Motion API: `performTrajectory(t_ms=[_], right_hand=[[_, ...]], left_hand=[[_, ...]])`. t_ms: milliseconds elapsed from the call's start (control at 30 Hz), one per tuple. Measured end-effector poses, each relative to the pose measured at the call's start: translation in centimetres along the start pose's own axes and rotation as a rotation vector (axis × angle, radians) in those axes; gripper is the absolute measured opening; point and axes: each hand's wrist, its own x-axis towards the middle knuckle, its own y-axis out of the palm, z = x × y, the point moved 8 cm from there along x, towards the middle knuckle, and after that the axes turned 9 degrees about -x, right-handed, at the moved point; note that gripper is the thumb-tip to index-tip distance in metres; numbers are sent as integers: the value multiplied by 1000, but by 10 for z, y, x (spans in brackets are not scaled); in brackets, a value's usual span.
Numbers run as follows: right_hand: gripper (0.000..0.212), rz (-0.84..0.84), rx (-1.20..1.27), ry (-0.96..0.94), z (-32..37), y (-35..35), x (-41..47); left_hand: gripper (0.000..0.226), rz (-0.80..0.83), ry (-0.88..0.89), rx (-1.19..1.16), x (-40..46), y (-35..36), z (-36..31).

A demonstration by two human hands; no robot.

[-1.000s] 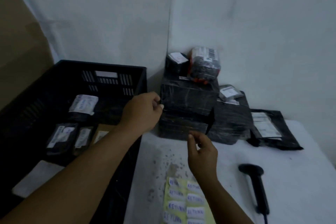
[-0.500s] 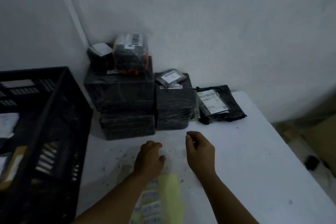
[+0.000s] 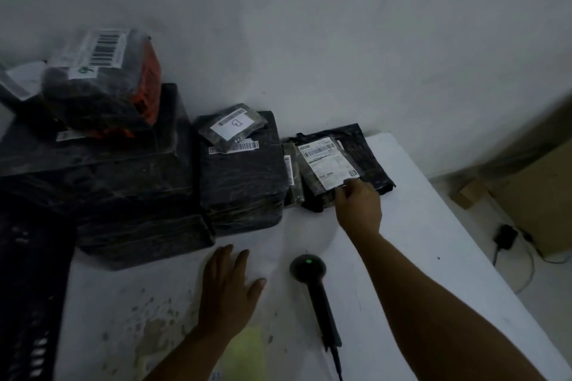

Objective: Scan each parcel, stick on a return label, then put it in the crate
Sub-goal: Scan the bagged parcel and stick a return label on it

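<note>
Overhead, head view: right hand (image 3: 359, 206) reached to flat black parcel (image 3: 365, 161) at far right of table (image 3: 418, 241), fingers curled, pinching near edge by white shipping label (image 3: 329, 161). Left hand (image 3: 227, 291) lay flat on table, fingers spread, holding nothing. Scanner (image 3: 312, 284) rested between both forearms, green light lit. Yellow label sheet (image 3: 247, 353) showed beside left wrist. Stacked black parcels (image 3: 123, 176) sat left against wall; crate (image 3: 28, 288) at left edge.

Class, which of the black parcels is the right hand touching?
The flat black mailer bag at the far right of the pile; the right hand touches its near edge.
</note>
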Motion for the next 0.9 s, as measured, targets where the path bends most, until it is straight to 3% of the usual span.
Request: performTrajectory(t_ms=[133, 267, 467, 567, 700, 900], right_hand=[[60, 19, -127, 46, -9, 14, 38], [86, 148, -198, 105, -20, 34, 62], [103, 165, -145, 200, -22, 34, 74], [89, 122, 111, 238, -16, 25, 75], [42, 133, 532, 321, -17, 10, 64], [26, -31, 740, 339, -22, -36, 8]], left_hand=[[74, -52, 39, -5, -2, -1, 0], [73, -59, 40, -13, -3, 0, 2], [73, -58, 36, -25, -4, -2, 2], [72, -57, 31, -44, -4, -3, 2], [69, -16, -11, -95, -1, -4, 3], [63, -5, -70, -311, -5, -23, 5]])
